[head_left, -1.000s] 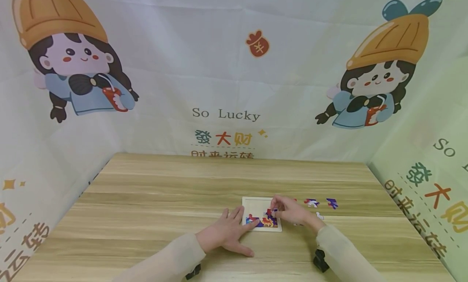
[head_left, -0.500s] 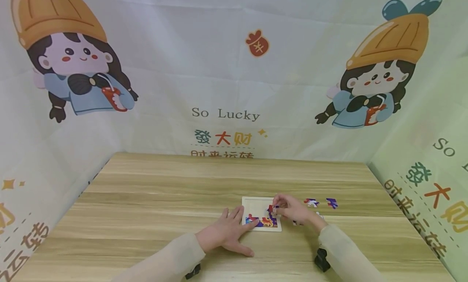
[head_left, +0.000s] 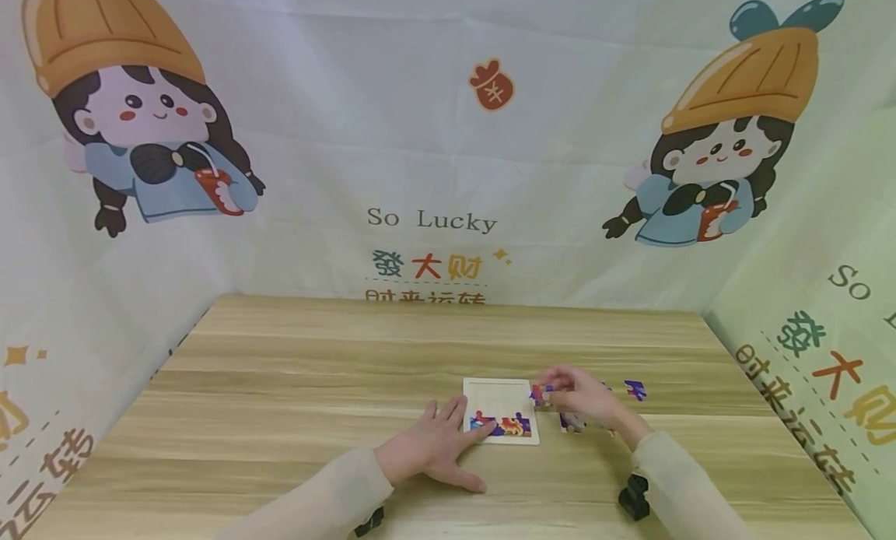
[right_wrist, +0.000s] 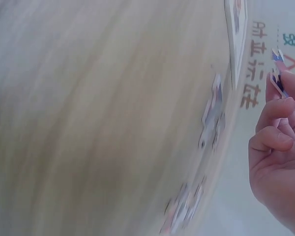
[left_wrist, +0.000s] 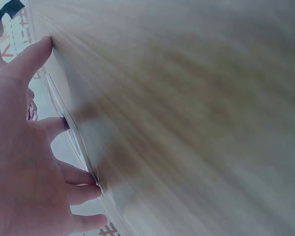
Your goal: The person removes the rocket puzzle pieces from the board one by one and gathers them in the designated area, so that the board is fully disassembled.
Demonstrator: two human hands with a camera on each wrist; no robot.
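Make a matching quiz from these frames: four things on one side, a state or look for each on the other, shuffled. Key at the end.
Things:
1. left hand
2. right hand
3. tray
4. table

States and looks:
A. pale rim, with coloured pieces along the near side
B. pinching a puzzle piece
C. wood-grain surface
D. spread open, pinching nothing

Pairs: 1-D, 2-B, 3-A, 4-C
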